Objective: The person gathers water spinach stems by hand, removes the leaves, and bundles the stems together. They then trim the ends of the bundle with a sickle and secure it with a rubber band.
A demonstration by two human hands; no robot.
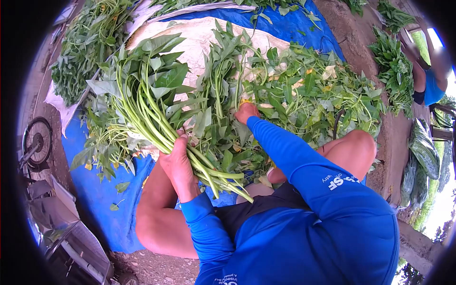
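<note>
A thick bunch of water spinach (147,111) is gripped by its pale green stems in my left hand (178,164). Its leaves fan out up and to the left, and the bare stem ends stick out below my hand over my lap. My right hand (247,112) reaches down into the loose greens (308,95) spread on the ground before me. Its fingers are curled closed beside some upright stems and a yellow leaf; what they hold is hidden. More loose water spinach stalks (218,90) lie between my two hands.
A blue tarp (107,199) and a whitish sack sheet (190,35) lie under the greens. Piled greens (90,52) stand at the upper left, above a wheel (37,142). At the right edge, a person in blue (434,88) sits by leafy bundles (394,66).
</note>
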